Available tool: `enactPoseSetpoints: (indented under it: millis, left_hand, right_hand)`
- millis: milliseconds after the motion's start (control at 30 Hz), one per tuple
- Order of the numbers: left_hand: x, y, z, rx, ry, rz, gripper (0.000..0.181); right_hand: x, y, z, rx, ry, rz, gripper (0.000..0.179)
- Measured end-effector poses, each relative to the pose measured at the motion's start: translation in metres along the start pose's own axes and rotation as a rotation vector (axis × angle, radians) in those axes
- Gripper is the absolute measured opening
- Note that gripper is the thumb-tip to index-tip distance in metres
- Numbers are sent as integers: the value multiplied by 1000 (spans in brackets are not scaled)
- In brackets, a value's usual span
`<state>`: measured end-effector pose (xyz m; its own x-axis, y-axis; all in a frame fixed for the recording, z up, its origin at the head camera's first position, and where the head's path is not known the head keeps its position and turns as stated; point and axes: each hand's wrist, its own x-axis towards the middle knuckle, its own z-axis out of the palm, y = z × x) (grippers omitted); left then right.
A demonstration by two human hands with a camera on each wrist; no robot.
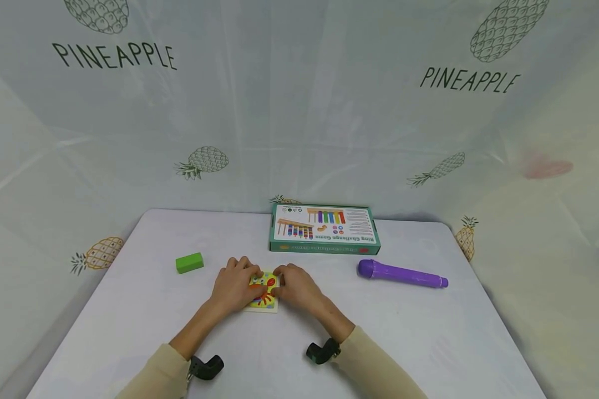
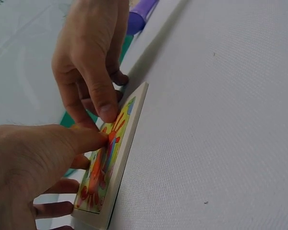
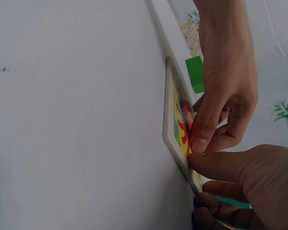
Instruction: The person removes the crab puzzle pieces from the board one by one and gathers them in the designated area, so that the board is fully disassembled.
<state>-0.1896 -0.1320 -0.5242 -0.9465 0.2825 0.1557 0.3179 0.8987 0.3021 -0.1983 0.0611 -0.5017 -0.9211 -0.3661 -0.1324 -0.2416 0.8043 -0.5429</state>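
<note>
A small square picture puzzle [image 1: 263,304] with a red crab-like figure on yellow and a pale frame lies on the white table. My left hand [image 1: 233,286] holds its left side, thumb laid across the picture and fingers along the edge. From the right, my right hand [image 1: 299,289] grips the board's edge, with its thumb over the picture. Both thumb tips come close together on the puzzle [image 2: 116,175] in the left wrist view. The right wrist view shows the fingers of my right hand [image 3: 259,175] at the board's edge, some partly hidden behind it.
Left of the hands lies a green block [image 1: 189,262]. A flat green-and-white game box [image 1: 324,228] rests at the table's back edge. To the right is a purple microphone-shaped stick [image 1: 401,274]. Behind the table hangs a pineapple-print curtain [image 1: 299,111].
</note>
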Motion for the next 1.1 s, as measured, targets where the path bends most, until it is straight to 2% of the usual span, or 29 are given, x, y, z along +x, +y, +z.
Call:
enactPoseSetpoints:
  millis: [233, 967, 1100]
  left_hand:
    - [-1, 1, -2, -8, 0, -2, 35]
    - [-1, 2, -3, -17, -2, 2, 34]
    - [-1, 2, -3, -8, -2, -1, 35]
  right_hand:
    - [2, -2, -5, -25, -27, -17, 43]
    - [7, 8, -9, 111, -91, -61, 43]
    - [8, 8, -8, 120, -98, -46, 45]
